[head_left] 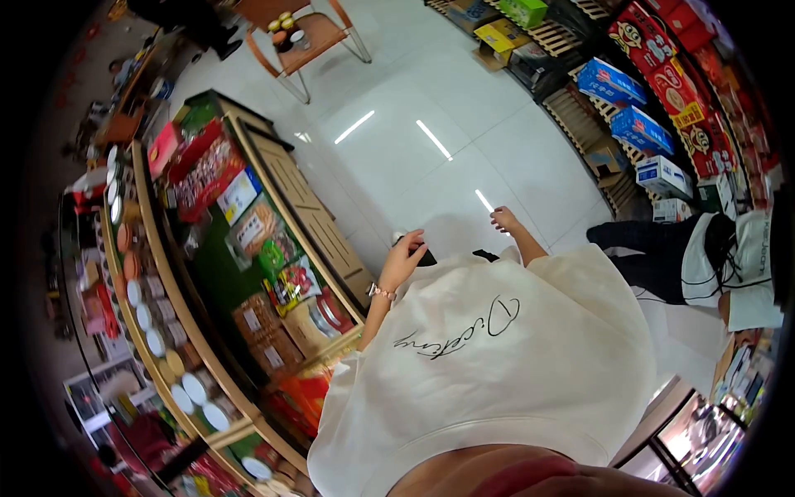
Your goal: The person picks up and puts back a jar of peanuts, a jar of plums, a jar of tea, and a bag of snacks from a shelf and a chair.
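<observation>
My left hand (pixel 404 256), with a bracelet or watch at the wrist, hangs in front of my white shirt (pixel 505 340). Its fingers are loosely bent and apart, and nothing shows in them. Nearest to it is the wooden display case (pixel 308 207) of packaged foods, at my left and not touched. Out over the tiled floor is my right hand (pixel 503 219), fingers loosely curled and partly apart, with no object visible in it. Dark shoe-like shapes (pixel 426 253) show partly behind my left hand.
A brown chair (pixel 313 41) holding several jars stands ahead. Shelves on the right carry blue cartons (pixel 611 81) and red boxes (pixel 675 83). A person in dark trousers (pixel 650 261) is close on my right; another person's legs (pixel 217 29) show far ahead. White-lidded jars (pixel 145 316) line the left.
</observation>
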The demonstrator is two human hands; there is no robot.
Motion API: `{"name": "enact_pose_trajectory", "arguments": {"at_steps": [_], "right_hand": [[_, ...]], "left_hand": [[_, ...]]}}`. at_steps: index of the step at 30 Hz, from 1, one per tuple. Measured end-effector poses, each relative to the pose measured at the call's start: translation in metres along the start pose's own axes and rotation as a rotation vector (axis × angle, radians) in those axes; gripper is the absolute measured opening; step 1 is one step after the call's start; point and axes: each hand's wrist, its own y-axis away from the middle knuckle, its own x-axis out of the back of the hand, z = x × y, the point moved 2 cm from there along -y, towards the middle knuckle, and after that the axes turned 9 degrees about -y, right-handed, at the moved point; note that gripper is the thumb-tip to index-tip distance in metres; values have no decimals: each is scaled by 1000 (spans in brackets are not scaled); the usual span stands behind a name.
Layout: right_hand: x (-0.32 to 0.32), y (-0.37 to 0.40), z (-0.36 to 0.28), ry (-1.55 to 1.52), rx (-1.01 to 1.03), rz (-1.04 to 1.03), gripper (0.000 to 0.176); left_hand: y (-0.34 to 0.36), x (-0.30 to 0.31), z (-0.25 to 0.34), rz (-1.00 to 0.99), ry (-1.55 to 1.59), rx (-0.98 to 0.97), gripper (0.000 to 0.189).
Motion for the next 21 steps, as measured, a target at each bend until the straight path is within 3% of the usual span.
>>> {"name": "enact_pose_trajectory", "arguments": {"at_steps": [4, 8, 11, 14, 18, 21], "right_hand": [[-32, -19, -26, 77, -131, 8, 56], [-67, -82, -28, 16, -59, 126, 55], [-96, -66, -106, 88, -188, 29, 55], [-134, -90, -172, 62, -14, 108, 55], [-169, -128, -255, -12, 117, 46, 59], [-167, -156, -318, -1, 36, 74, 59]], "left_hand": [[-44, 52, -31, -56, 20, 47, 42], [-106, 132, -51, -28, -42, 6, 43], [-147, 208, -45, -6, -91, -8, 43], [-194, 267, -68, 7, -105, 21, 42], [-252, 311, -116, -68, -438, 59, 44], [-292, 330, -111, -201, -261, 78, 44]]}}
